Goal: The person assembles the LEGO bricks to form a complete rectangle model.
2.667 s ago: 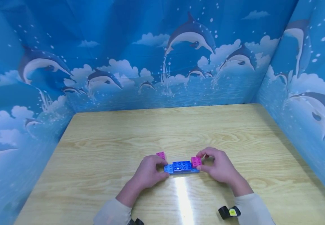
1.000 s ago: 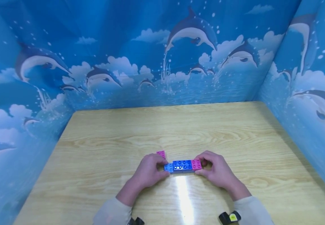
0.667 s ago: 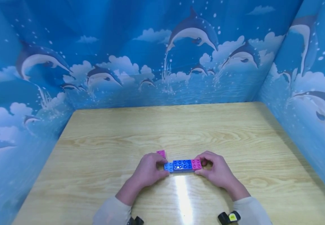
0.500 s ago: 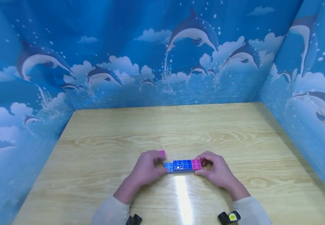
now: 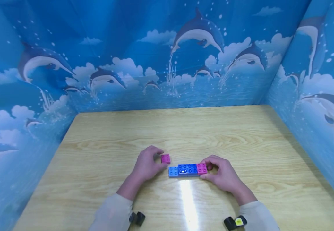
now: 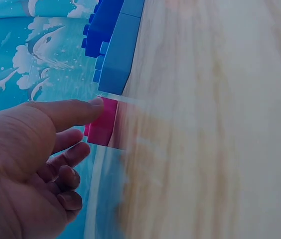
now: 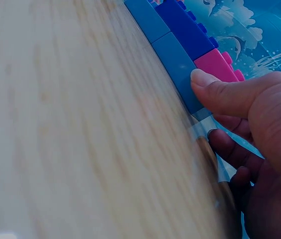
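Observation:
On the table, light blue toy building bricks point(image 5: 173, 172) lie end to end as a base. A dark blue brick point(image 5: 187, 169) sits on top at the middle, with a pink brick point(image 5: 201, 168) beside it at the right end. My right hand point(image 5: 223, 173) grips that right end; in the right wrist view the thumb point(image 7: 212, 87) lies against a light blue brick point(image 7: 178, 62) just below the pink one. My left hand point(image 5: 148, 163) is around a loose pink brick point(image 5: 165, 158), thumb and forefinger apart on its near and far sides.
The wood-grain table point(image 5: 112, 138) stretches behind and to both sides of the hands. Blue dolphin-print cloth point(image 5: 126, 57) stands along its back and sides. Black wrist straps point(image 5: 236, 222) show at both sleeves.
The right hand's pink brick went from slightly raised to level beside the dark blue one. My left hand let go of the row's left end and moved back-left to the loose pink brick.

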`<state>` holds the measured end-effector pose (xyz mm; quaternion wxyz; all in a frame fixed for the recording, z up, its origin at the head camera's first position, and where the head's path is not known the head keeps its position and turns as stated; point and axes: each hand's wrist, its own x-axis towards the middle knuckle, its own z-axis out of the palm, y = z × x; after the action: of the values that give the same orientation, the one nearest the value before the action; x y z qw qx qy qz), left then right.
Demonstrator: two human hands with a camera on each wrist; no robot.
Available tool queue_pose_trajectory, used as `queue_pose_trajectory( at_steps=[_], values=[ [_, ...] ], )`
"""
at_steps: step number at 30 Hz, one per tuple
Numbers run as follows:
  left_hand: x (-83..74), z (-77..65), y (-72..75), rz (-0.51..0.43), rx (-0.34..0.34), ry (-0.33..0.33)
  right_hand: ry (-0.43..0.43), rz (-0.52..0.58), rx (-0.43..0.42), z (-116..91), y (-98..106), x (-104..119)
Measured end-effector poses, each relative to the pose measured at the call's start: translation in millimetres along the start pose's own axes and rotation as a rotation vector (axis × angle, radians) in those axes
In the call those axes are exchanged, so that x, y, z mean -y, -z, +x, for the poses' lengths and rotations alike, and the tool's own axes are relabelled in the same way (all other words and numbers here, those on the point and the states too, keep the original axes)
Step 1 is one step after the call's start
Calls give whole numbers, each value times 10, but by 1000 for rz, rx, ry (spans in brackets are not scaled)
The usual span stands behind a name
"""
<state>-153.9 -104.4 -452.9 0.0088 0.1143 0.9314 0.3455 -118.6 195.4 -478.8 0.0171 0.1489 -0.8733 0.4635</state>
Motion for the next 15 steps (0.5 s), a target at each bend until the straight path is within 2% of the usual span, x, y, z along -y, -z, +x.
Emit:
queue_pose_trajectory(
  at_steps=[5,15],
  values=[
    [43,37,-40,2,37,12,-7,-1,-1,-1,1,-4],
    [31,43,-78,-27,40,37,-15,-3,0,-1,6,3]
  ],
)
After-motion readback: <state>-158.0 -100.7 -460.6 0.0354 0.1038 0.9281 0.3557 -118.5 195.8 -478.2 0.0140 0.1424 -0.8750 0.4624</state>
